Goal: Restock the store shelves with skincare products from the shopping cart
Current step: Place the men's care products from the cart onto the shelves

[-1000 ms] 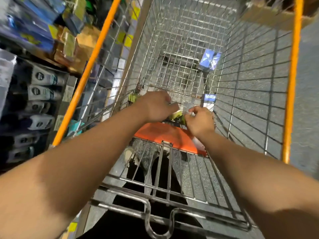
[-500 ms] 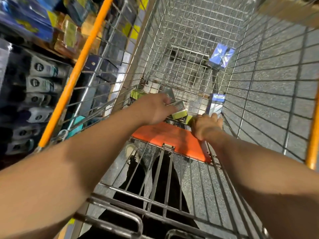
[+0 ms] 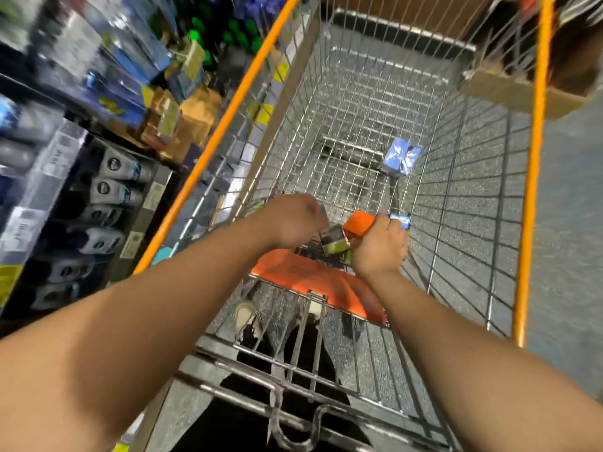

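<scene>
Grey-green skincare boxes (image 3: 333, 239) low in the shopping cart (image 3: 473, 223), near end, just above the orange seat flap (image 3: 313, 282). Left hand (image 3: 293, 221) clenched round one box; right hand (image 3: 380, 247) grasping an orange pack (image 3: 358, 223) at its 11 o'clock. Blue box (image 3: 402, 156) loose at 1 o'clock, well apart. Pick step underway. Next, probably: lift clear of the wire walls, swing to shelves (image 3: 98, 190) at 9 o'clock.

My right hand (image 3: 380, 252) now grips an orange rectangular box (image 3: 359, 224) and a small blue-labelled carton (image 3: 400, 219), lifted beside the grey-and-lime box (image 3: 334, 243) in my left hand (image 3: 292, 221). My view has tilted up, showing more of the wire shopping cart (image 3: 456, 177).
</scene>
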Demonstrator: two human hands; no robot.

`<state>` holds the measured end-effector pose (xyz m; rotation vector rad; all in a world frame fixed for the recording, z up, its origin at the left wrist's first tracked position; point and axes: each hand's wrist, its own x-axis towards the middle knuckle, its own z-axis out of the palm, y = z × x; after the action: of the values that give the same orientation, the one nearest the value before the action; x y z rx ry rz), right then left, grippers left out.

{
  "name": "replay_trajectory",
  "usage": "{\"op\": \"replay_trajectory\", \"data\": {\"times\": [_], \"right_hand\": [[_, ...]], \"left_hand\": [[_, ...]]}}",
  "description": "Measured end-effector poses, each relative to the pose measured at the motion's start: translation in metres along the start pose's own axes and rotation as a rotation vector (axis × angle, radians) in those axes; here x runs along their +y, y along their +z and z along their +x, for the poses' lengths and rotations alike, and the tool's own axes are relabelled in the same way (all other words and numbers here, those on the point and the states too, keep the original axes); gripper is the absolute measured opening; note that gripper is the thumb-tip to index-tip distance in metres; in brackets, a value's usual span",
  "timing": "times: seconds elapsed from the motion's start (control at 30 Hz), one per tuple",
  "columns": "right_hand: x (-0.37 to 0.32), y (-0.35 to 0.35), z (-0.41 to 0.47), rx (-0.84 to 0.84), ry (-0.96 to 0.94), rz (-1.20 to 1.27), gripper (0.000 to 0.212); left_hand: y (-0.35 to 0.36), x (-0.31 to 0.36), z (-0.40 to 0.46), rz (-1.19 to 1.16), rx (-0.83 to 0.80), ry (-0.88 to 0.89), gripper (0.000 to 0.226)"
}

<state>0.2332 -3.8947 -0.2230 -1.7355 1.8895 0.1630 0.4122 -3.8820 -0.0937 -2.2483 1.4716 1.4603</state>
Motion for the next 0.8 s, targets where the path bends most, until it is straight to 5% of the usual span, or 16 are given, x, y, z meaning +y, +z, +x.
{"op": "replay_trajectory", "data": {"times": [0.3, 0.47, 0.67, 0.8], "right_hand": [[-0.083, -0.095, -0.035, -0.038, -0.261, 1.079, 0.048], [-0.136, -0.151, -0.067, -0.134, -0.387, 1.272, 0.052], [-0.196, -0.207, -0.106, -0.321, -0.611, 1.391, 0.057], [-0.235, -0.234, -0.137, -0.509, -0.737, 1.456, 0.097]], "left_hand": [[-0.043, 0.013, -0.057, -0.868, 0.222, -0.119, 0.044], [-0.082, 0.009, -0.105, -1.163, 0.256, -0.052, 0.052], [-0.129, -0.004, -0.172, -1.309, 0.247, 0.042, 0.028], [-0.150, -0.031, -0.212, -1.480, 0.201, 0.247, 0.034]]}}
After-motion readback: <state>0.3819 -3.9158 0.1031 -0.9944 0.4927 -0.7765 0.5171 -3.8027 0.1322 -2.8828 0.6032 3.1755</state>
